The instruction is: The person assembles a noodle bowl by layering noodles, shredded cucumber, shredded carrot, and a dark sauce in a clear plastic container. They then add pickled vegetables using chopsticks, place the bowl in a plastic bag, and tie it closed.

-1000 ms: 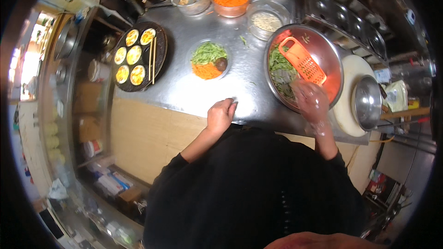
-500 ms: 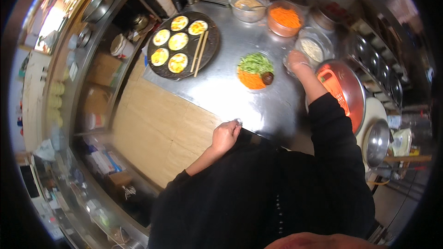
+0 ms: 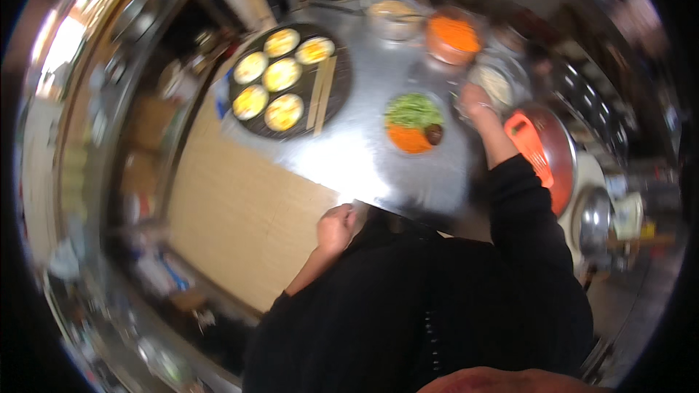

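My right hand (image 3: 478, 100) reaches over the steel table, fingers bunched and partly hidden, at the near left rim of a clear bowl (image 3: 505, 75) with pale contents. Some see-through material shows beside its fingers; what they hold cannot be made out. Left of it sits a round clear plate of green shreds (image 3: 413, 110), orange shreds (image 3: 409, 140) and a small dark brown round piece (image 3: 434, 134). My left hand (image 3: 336, 230) is closed at the table's near edge, with a small shiny bit at its fingertips too blurred to name.
A dark round griddle (image 3: 339, 87) carries several egg-topped rounds (image 3: 282, 74) and a pair of chopsticks (image 3: 321, 98). Behind stand a bowl of orange shreds (image 3: 453, 35) and a glass bowl (image 3: 395, 25) with a spoon. An orange slotted tool (image 3: 530, 149) lies in a steel basin (image 3: 563, 156) at right.
The whole view has shifted a little and blurred. My left hand has drawn slightly left and nearer to me along the table edge. My right hand stays at the bowl.
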`<act>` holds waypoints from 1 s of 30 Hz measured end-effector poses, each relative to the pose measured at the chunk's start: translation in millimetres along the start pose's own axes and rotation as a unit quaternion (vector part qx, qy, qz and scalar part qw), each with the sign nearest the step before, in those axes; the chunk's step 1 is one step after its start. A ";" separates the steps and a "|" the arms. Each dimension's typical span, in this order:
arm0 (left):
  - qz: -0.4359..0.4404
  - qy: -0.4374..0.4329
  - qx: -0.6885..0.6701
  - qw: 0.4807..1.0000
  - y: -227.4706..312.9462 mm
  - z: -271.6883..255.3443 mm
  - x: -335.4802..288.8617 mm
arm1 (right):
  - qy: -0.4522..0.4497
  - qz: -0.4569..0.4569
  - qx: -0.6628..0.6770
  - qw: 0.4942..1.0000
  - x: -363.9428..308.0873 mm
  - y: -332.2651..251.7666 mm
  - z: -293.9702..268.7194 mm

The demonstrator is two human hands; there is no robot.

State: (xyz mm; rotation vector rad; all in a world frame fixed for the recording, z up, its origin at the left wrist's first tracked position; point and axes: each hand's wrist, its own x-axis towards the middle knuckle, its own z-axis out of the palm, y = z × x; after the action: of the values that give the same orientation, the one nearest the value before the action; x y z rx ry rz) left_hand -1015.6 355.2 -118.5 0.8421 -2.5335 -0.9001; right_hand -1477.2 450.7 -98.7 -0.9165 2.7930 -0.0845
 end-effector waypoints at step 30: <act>0.371 -0.241 -0.158 0.883 277.9 122.5 144.3 | 0.003 -0.122 0.424 0.897 -284.5 114.2 -57.1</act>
State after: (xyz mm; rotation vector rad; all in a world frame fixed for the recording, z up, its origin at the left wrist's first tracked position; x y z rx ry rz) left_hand -1302.4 496.2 -13.8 -0.5067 -2.6188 -1.2763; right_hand -1331.3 710.6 -7.2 -0.9719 2.2137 -1.2195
